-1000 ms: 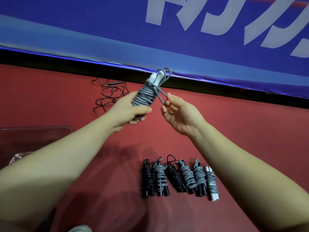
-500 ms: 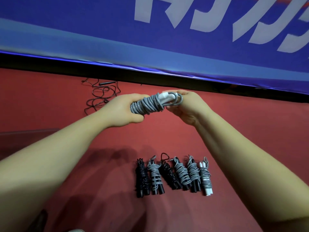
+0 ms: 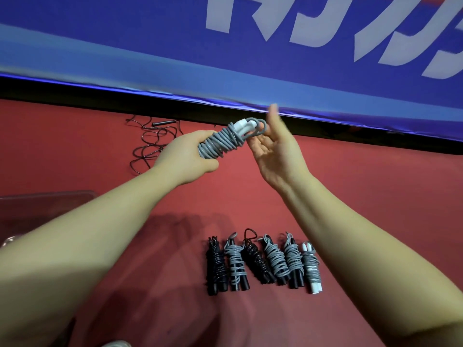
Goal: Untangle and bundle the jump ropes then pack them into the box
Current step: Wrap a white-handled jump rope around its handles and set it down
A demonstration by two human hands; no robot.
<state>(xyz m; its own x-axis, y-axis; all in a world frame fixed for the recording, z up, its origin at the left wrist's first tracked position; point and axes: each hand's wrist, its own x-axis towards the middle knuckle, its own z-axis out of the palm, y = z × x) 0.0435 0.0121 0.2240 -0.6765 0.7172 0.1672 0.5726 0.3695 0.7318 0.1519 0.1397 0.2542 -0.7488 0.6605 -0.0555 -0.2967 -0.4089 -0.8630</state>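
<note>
Left hand (image 3: 186, 156) is clamped round the grey jump rope bundle (image 3: 220, 144), keeping the wraps from springing loose, I'd guess. Right hand (image 3: 276, 151) is spread open beside its loop end. All this hangs above the row of six finished bundles (image 3: 263, 264). The clear box (image 3: 45, 209) sits left of that row, and the loose black rope (image 3: 152, 141) lies past it.

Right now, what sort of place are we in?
Likely a sports hall or court edge: red floor, a blue banner with big white lettering along its border, six rope bundles in a row, and a seventh bundle in the left hand.
</note>
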